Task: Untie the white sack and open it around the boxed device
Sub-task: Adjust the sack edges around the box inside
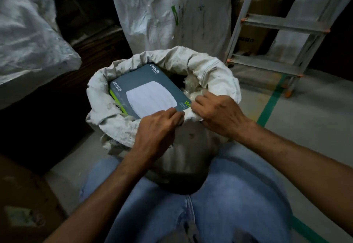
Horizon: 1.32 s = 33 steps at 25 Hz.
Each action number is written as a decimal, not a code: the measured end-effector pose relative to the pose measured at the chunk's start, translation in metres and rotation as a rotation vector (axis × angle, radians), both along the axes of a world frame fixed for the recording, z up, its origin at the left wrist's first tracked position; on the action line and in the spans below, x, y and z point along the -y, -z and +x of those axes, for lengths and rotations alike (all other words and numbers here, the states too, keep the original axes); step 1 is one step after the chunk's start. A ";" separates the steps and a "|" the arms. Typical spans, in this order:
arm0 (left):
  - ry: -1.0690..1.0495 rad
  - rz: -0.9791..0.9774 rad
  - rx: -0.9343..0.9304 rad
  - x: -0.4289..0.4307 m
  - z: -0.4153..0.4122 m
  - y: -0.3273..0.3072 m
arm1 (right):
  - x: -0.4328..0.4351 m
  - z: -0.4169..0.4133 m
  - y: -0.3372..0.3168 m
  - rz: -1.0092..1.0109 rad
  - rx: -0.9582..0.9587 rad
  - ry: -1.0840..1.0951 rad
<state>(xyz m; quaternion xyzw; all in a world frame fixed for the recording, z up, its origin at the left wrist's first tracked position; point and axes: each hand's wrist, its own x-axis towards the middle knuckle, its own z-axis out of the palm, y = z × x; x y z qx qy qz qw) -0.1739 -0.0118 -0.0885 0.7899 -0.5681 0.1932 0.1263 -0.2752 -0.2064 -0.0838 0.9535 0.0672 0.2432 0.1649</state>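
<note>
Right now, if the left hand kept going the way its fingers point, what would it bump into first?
Probably the near corner of the boxed device, right in front of the left hand; the right hand on the white sack comes just after. Depth is unclear.

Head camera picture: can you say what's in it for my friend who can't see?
The left hand and right hand grip the near rim of an open white sack, its top rolled down around a grey box. A ladder stands behind.

Dim storeroom: grey floor (315,120) with green tape lines (269,107), a metal ladder (282,25) at right, and bulky pale sacks (152,9) behind.
</note>
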 end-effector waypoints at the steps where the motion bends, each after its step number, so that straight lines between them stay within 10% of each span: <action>1: -0.003 0.042 -0.082 -0.004 -0.004 0.003 | -0.001 -0.005 0.006 -0.005 -0.009 -0.003; 6: 0.142 0.444 -0.711 -0.021 0.045 0.001 | -0.008 -0.026 0.044 0.012 -0.147 0.036; 10: 0.007 0.837 -0.388 -0.018 0.058 0.037 | -0.020 -0.027 0.052 0.202 -0.520 0.062; 14: 0.060 0.659 -0.381 -0.029 0.051 0.071 | -0.015 -0.004 0.039 0.455 -0.867 0.075; 20: 0.129 0.430 -0.259 -0.042 0.035 0.089 | -0.038 0.014 0.079 0.163 -0.612 -0.022; 26: 0.157 0.418 -0.794 0.007 0.087 0.038 | -0.004 0.015 0.051 0.460 -0.492 0.129; 29: 0.166 0.103 -0.450 0.074 0.120 0.036 | 0.020 0.030 0.037 0.514 -0.039 0.548; 33: 0.232 0.242 0.043 0.179 0.157 0.041 | 0.027 0.056 0.053 0.553 -0.026 0.945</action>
